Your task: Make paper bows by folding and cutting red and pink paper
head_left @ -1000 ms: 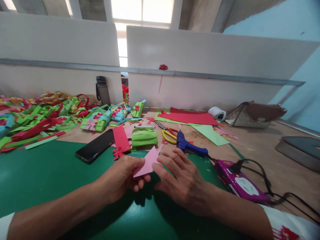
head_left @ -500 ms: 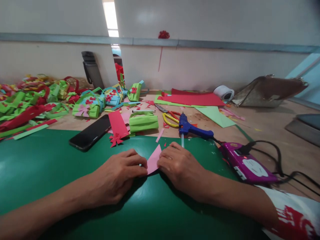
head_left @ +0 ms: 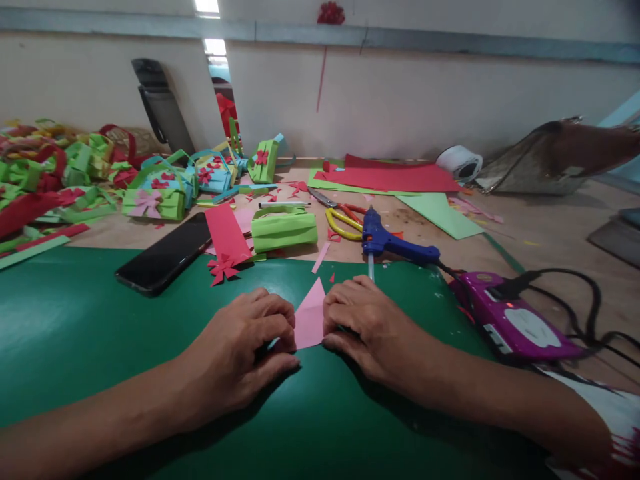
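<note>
A piece of pink paper (head_left: 310, 320) with a pointed top lies on the green mat (head_left: 150, 400) between my two hands. My left hand (head_left: 255, 340) has curled fingers at the paper's left edge, its thumb a little below. On the right edge, my right hand (head_left: 363, 320) pinches the paper between thumb and fingers. Parts of the paper are covered by the fingers. Beyond the hands lie a red paper flower (head_left: 223, 269), a red paper strip (head_left: 227, 232) and a small green paper bag (head_left: 284, 230).
A blue glue gun (head_left: 395, 245) is plugged into a purple power strip (head_left: 525, 320) at right. Scissors (head_left: 345, 222) lie beside it. A black phone (head_left: 165, 257) rests at left, before a heap of paper bags (head_left: 155, 200). Red sheets (head_left: 400, 175) lie at the back.
The camera view has tipped down slightly. My left thumb has moved down off the paper's edge, and more of the pink paper's lower part shows flat between the hands.
</note>
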### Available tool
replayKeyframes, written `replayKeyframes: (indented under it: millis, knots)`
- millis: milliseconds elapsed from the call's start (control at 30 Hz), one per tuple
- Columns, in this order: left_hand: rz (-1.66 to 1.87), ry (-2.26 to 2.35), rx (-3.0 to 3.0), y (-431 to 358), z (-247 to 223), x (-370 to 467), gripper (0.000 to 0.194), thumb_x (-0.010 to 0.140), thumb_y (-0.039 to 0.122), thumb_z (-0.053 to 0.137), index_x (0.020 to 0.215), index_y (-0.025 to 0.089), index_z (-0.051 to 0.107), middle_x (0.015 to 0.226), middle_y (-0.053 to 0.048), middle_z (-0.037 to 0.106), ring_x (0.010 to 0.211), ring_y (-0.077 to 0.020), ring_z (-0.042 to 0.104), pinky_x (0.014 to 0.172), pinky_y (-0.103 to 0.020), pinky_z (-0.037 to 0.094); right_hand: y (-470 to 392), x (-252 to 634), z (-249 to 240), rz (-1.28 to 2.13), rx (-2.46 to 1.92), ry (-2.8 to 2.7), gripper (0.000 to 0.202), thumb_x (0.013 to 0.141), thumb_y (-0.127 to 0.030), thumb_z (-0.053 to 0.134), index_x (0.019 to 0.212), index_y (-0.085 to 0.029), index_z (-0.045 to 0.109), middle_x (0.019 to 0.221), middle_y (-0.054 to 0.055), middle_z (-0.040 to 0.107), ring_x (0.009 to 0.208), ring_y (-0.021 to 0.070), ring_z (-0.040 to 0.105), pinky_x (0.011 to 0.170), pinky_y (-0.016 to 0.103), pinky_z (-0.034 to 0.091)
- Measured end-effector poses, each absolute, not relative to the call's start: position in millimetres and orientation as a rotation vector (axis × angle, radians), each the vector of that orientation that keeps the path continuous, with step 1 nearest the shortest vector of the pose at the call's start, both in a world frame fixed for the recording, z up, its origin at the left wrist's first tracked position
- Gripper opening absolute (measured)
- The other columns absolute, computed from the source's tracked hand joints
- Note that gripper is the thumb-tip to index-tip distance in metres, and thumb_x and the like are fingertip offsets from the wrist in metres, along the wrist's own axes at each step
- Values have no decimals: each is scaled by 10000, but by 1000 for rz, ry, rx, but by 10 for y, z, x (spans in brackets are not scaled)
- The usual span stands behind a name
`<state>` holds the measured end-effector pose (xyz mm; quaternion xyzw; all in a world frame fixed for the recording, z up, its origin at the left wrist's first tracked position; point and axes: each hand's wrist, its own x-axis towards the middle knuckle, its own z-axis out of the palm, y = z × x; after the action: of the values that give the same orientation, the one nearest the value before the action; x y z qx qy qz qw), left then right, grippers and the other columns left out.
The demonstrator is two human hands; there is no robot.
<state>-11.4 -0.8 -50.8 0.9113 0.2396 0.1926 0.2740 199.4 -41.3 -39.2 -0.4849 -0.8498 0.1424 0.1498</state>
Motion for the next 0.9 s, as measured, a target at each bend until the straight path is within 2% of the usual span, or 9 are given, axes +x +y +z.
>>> replayKeyframes:
  millis: [133, 300, 600, 900]
  knots:
    - [511, 708, 2427, -20, -500, -87, 72, 801, 212, 636, 752, 176, 598, 877, -25, 598, 816, -167, 513, 734, -308, 379, -396, 1977, -409, 372, -1401, -2461, 174, 832, -100, 573, 660, -121, 558, 709, 27, 546, 711, 161, 474, 735, 350, 326]
    - [530, 798, 2394, -38, -510, -49, 101, 826, 155, 558, 732, 172, 589, 839, -24, 591, 795, -157, 517, 722, -301, 376, -418, 1975, -390, 422, -1457, -2438, 180, 852, -110, 558, 676, -138, 533, 777, 30, 545, 777, 172, 459, 770, 354, 320]
    - [417, 896, 2352, -16, -437, -57, 188, 863, 193, 491, 693, 171, 567, 754, -14, 546, 759, -162, 491, 679, -298, 352, -396, 1944, -385, 324, -1540, -2501, 138, 872, -137, 527, 743, -135, 575, 867, 59, 543, 817, 195, 452, 777, 379, 310]
    - [212, 1002, 2271, 58, -330, -47, 157, 808, 208, 540, 662, 171, 588, 709, 0, 542, 721, -158, 497, 645, -283, 355, -358, 1933, -312, 375, -1564, -2504, 196, 864, -154, 534, 670, -141, 552, 852, 54, 546, 832, 193, 483, 787, 366, 314]
